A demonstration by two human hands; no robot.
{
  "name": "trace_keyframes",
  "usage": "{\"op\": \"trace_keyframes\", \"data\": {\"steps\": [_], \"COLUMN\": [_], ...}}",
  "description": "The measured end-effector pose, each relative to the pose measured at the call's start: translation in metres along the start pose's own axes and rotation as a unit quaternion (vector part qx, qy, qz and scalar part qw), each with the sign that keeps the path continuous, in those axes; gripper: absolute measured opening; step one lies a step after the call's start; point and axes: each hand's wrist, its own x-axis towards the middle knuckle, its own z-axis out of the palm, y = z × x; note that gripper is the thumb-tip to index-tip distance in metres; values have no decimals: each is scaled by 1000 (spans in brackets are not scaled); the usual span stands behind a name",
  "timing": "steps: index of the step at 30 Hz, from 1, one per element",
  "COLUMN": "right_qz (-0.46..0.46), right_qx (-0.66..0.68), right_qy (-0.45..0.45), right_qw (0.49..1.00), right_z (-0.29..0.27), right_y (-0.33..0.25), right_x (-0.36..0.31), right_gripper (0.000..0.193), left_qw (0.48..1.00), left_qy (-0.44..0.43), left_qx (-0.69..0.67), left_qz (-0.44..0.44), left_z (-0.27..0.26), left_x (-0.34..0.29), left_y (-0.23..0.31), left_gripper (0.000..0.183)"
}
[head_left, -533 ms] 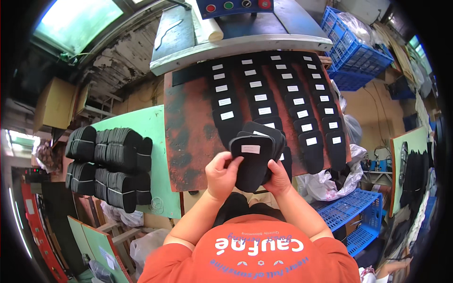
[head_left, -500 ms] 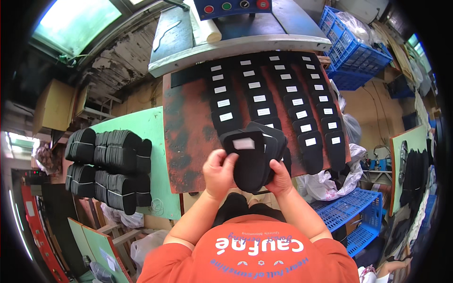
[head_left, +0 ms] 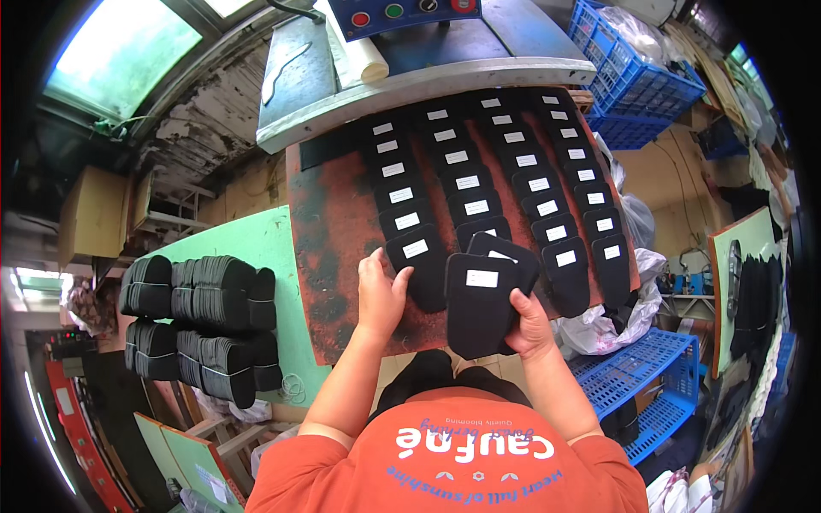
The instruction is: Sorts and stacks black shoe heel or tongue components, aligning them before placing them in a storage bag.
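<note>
Black tongue-shaped pads with small white labels lie in overlapping columns on a reddish-brown board [head_left: 329, 256]. The nearest pad of the left column [head_left: 419, 278] lies beside my left hand [head_left: 381, 295]. That hand's thumb and fingers are apart, the thumb by the pad's left edge; it holds nothing. In front of the board's near edge, my right hand [head_left: 532, 323] grips a few fanned black pads [head_left: 481, 312] by their right side, thumb on top. The front one shows its label; those behind are partly hidden.
Tied bundles of black pads [head_left: 218, 295] stand on a green table [head_left: 282, 256] at the left. Beyond the board is a machine bench [head_left: 428, 81] with a button panel [head_left: 406, 15]. Blue crates [head_left: 633, 85] and a blue plastic rack [head_left: 641, 376] flank the right side.
A labelled pad has left the held stack and now lies at the near end of the left column. My left hand has let go; my right hand keeps the others, slightly farther right.
</note>
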Motion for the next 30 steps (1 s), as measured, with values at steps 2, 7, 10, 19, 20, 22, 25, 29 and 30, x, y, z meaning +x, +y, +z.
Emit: {"op": "trace_keyframes", "data": {"steps": [2, 7, 10, 19, 20, 22, 25, 29, 30], "right_qz": [-28, -48, -46, -11, -7, -11, -4, -1, -27], "right_qx": [-65, -63, -59, -123, -115, -114, -27, -8, -44], "right_qy": [30, 27, 13, 80, 78, 77, 38, 28, 47], "right_qw": [997, 996, 997, 989, 990, 990, 999, 1000, 998], "right_z": [12, 4, -3, -2, -3, -3, -18, -14, -8], "right_y": [7, 1, -23, 2, 2, -3, -29, -41, -37], "right_x": [-1, -6, -13, -24, -27, -28, -24, -18, -15], "right_gripper": [57, 55, 55, 47, 45, 43, 44, 44, 44], "left_qw": [958, 791, 805, 852, 818, 807, 797, 798, 849], "left_qy": [-96, -179, -157, -144, -198, -175, -165, -168, -162], "left_qx": [-245, -485, -449, -462, -478, -488, -470, -419, -358], "left_qz": [-116, -327, -355, -198, -250, -283, -341, -399, -352], "left_z": [-15, -29, -19, -21, -29, -30, -26, -15, -19], "left_x": [0, -7, -16, -32, -33, -39, -51, -58, -55], "left_y": [26, 39, 19, 54, 62, 55, 37, 22, 26], "left_gripper": [28, 18, 15, 28, 28, 27, 26, 27, 27]}}
